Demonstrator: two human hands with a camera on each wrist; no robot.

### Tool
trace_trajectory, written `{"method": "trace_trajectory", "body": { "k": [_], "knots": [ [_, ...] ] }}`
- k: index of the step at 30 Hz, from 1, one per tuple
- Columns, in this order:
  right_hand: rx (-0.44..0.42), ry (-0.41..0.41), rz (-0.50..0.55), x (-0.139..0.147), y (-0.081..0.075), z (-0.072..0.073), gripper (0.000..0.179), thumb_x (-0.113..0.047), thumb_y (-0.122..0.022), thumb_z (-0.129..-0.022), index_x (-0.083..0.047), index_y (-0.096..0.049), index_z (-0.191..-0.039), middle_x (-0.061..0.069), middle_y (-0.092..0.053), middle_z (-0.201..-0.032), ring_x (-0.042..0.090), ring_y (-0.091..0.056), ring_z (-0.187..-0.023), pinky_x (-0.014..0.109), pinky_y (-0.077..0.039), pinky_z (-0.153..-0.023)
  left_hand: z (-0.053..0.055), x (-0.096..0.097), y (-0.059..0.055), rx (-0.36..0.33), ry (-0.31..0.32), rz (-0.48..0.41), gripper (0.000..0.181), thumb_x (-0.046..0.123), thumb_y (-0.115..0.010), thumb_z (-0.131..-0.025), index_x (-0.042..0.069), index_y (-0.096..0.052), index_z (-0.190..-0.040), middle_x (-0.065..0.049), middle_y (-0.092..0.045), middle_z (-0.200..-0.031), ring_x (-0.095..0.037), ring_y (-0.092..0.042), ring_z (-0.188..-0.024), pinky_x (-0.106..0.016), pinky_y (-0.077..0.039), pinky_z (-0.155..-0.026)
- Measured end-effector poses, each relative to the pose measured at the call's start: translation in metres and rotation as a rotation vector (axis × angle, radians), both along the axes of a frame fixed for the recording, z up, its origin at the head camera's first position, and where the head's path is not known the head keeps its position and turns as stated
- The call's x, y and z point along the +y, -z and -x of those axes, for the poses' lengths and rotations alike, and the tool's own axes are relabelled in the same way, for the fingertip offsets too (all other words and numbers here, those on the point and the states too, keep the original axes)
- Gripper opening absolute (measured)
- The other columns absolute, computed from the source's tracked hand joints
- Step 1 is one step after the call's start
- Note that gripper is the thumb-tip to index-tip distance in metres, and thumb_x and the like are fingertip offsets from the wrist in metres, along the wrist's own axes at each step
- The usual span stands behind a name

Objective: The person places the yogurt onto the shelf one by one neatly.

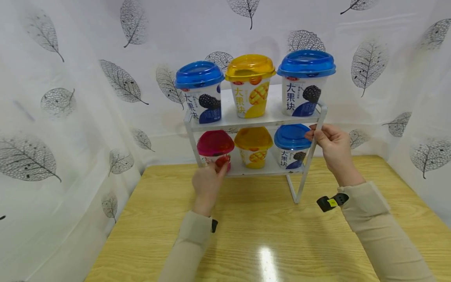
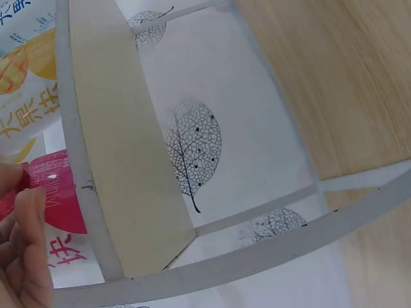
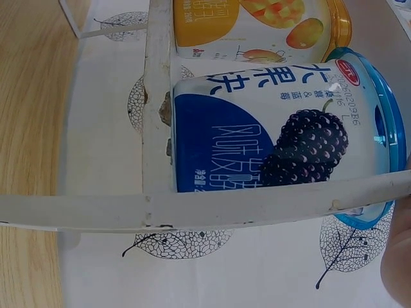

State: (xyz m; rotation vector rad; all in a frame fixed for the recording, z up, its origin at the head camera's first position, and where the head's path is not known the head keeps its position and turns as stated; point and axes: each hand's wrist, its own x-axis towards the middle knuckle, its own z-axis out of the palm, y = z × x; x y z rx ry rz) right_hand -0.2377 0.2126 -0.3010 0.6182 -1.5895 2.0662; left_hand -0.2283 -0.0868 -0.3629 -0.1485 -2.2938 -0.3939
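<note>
A white two-tier rack (image 1: pixel 243 121) holds yogurt cups on both levels. My left hand (image 1: pixel 206 182) is at the front of the red-lidded yogurt cup (image 1: pixel 215 143), at the left of the lower shelf. Its thumb and fingertips touch the cup's front, also seen on the pink label (image 2: pixel 58 192) in the left wrist view. My right hand (image 1: pixel 332 145) holds the rack's right side post, thumb in front, fingertips beside the lid of the lower blue-lidded cup (image 1: pixel 292 137). Only part of the right hand (image 3: pixel 399 250) shows in the right wrist view.
A yellow-lidded cup (image 1: pixel 254 141) stands mid lower shelf. Above are a blue-lidded cup (image 1: pixel 200 90), another yellow-lidded cup (image 1: pixel 250 84) and a larger-looking blue-lidded cup (image 1: pixel 305 82). The rack stands on a wooden table (image 1: pixel 253 219) before a leaf-patterned white curtain (image 1: pixel 88 47).
</note>
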Motion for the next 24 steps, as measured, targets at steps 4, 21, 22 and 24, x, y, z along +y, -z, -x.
{"method": "trace_trajectory", "body": {
  "k": [4, 21, 22, 24],
  "knots": [
    [0.002, 0.004, -0.008, 0.0, 0.0, 0.001, 0.021, -0.004, -0.05, -0.087, 0.014, -0.058, -0.095, 0.003, -0.066, -0.074, 0.012, -0.063, -0.071, 0.02, -0.048, -0.073, 0.001, 0.0, 0.001, -0.002, 0.0, 0.005, 0.046, 0.04, -0.065, -0.078, 0.01, -0.05, -0.046, 0.0, -0.04, -0.04, -0.015, -0.032, -0.035, -0.026, -0.027, -0.033],
    [-0.009, 0.007, 0.005, 0.0, 0.0, 0.0, 0.019, -0.004, -0.05, -0.087, 0.012, -0.06, -0.093, 0.003, -0.066, -0.073, 0.012, -0.063, -0.07, 0.021, -0.048, -0.072, -0.003, 0.05, 0.008, -0.241, 0.454, -0.327, 0.058, 0.027, -0.062, -0.083, -0.013, -0.043, -0.121, -0.024, -0.051, -0.117, -0.032, -0.053, -0.102, -0.038, -0.043, -0.085],
    [-0.01, 0.01, 0.004, 0.0, 0.0, 0.0, 0.019, -0.004, -0.05, -0.087, 0.011, -0.061, -0.092, 0.003, -0.066, -0.073, 0.012, -0.063, -0.07, 0.02, -0.048, -0.072, -0.002, 0.051, 0.008, -0.254, 0.466, -0.369, 0.061, 0.027, -0.062, -0.083, -0.014, -0.041, -0.123, -0.025, -0.049, -0.119, -0.033, -0.052, -0.104, -0.039, -0.042, -0.087],
    [-0.009, 0.013, 0.003, 0.0, 0.0, 0.0, 0.019, -0.004, -0.05, -0.087, 0.011, -0.061, -0.092, 0.003, -0.066, -0.073, 0.011, -0.063, -0.07, 0.02, -0.048, -0.072, -0.003, 0.053, 0.008, -0.291, 0.505, -0.455, 0.064, 0.026, -0.062, -0.083, -0.014, -0.036, -0.126, -0.025, -0.047, -0.122, -0.03, -0.057, -0.095, -0.038, -0.043, -0.086]
  ]
}}
